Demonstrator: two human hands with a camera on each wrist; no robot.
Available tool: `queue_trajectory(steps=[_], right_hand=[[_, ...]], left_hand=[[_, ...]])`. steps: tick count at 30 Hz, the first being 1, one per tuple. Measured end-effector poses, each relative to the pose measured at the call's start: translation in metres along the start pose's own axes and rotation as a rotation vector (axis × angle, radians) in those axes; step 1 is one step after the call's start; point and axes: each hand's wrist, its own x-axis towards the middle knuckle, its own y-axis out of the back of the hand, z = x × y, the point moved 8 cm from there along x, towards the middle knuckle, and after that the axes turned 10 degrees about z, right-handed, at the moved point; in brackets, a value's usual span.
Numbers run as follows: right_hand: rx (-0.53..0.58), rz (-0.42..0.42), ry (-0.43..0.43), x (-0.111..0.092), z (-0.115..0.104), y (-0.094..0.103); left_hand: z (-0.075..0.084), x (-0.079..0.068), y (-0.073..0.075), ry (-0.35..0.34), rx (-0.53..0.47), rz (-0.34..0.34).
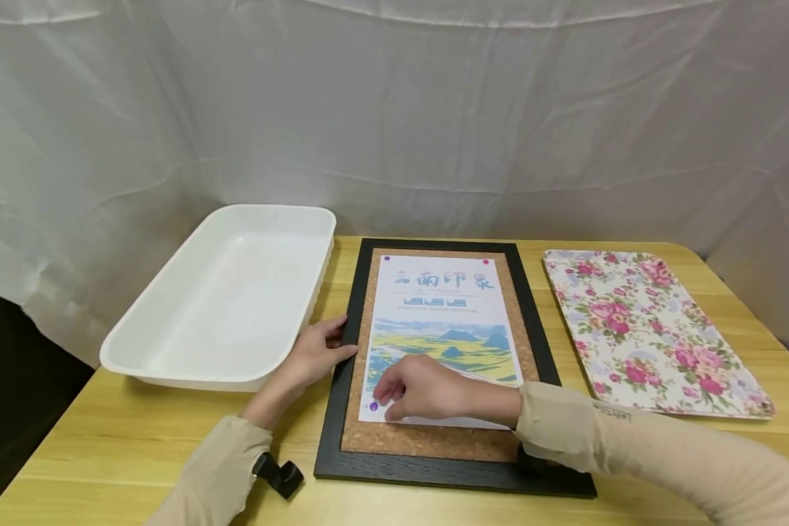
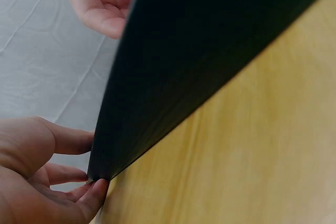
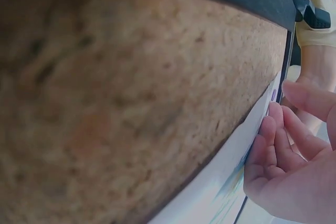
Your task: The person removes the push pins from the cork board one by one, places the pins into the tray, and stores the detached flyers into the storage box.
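A poster (image 1: 443,314) with a landscape print and writing lies on a black-framed cork board (image 1: 434,440). Purple and pink pushpins mark its upper corners, and another purple pushpin (image 1: 373,406) sits at its lower left corner. My right hand (image 1: 427,391) is over the poster's lower left, thumb and fingers bent and apart around that pushpin. In the right wrist view, the fingertips (image 3: 275,109) are right by the pin. At the board's left side, my left hand (image 1: 315,351) holds the frame edge, thumb (image 2: 79,142) at its top and fingers against its side.
A deep white tray (image 1: 283,212) stands to the left, close beside my left forearm. On the right lies a flat floral tray (image 1: 657,336). Everything is on a wooden table (image 1: 105,446), with a pale cloth (image 1: 434,109) hanging behind it.
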Motion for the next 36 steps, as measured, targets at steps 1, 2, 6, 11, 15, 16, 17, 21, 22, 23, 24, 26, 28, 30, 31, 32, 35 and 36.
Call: queue_trajectory(steps=[1,2,6,11,15,16,17,21,22,23,24,26,28,30,31,32,35,36], right_hand=[[0.003,0.007,-0.008,0.0,0.0,0.0],[0.006,0.012,-0.015,0.001,0.0,0.0],[0.023,0.03,-0.043,0.001,-0.001,-0.001],[0.019,0.053,-0.082,0.002,-0.002,-0.003],[-0.002,0.049,-0.074,0.002,-0.004,-0.005],[-0.009,0.047,-0.071,0.002,-0.004,-0.006],[-0.019,0.047,-0.068,0.002,-0.005,-0.006],[-0.055,0.059,-0.063,0.003,-0.005,-0.006],[-0.058,0.062,-0.062,0.004,-0.005,-0.005],[-0.059,0.064,-0.06,0.004,-0.005,-0.005],[-0.061,0.064,-0.059,0.004,-0.005,-0.005],[-0.062,0.06,-0.059,0.005,-0.005,-0.005],[-0.07,0.053,-0.051,0.006,-0.006,-0.005],[-0.093,0.043,-0.04,0.007,-0.007,-0.006],[-0.107,0.036,-0.037,0.008,-0.008,-0.007],[-0.121,0.029,-0.033,0.008,-0.008,-0.007],[-0.171,0.005,-0.029,0.01,-0.01,-0.009],[-0.184,-0.005,-0.034,0.011,-0.011,-0.009]], left_hand=[[0.001,0.0,0.0,-0.006,0.001,-0.001],[0.001,0.0,0.0,-0.009,0.001,-0.001],[0.0,0.0,-0.001,-0.013,0.007,-0.004],[-0.002,-0.003,-0.001,-0.005,0.002,-0.006],[-0.003,-0.003,-0.001,-0.006,-0.003,-0.008],[-0.002,-0.003,-0.001,-0.008,-0.002,-0.009],[-0.002,-0.003,-0.002,-0.015,0.001,-0.011],[0.0,-0.001,-0.001,-0.02,0.0,-0.008],[0.0,0.0,-0.001,-0.016,-0.005,-0.005],[0.0,0.0,-0.001,-0.019,-0.006,-0.007],[0.001,0.001,-0.001,-0.017,-0.01,-0.008],[0.001,0.001,-0.001,-0.02,-0.01,-0.01],[0.001,0.001,-0.001,-0.018,-0.006,-0.012],[0.001,0.0,0.0,-0.014,0.0,-0.014],[0.001,0.0,0.0,-0.011,0.004,-0.014],[0.0,0.0,0.0,-0.007,0.006,-0.014],[0.001,0.0,0.0,-0.003,0.009,-0.021],[0.0,0.0,0.0,-0.001,0.008,-0.022]])
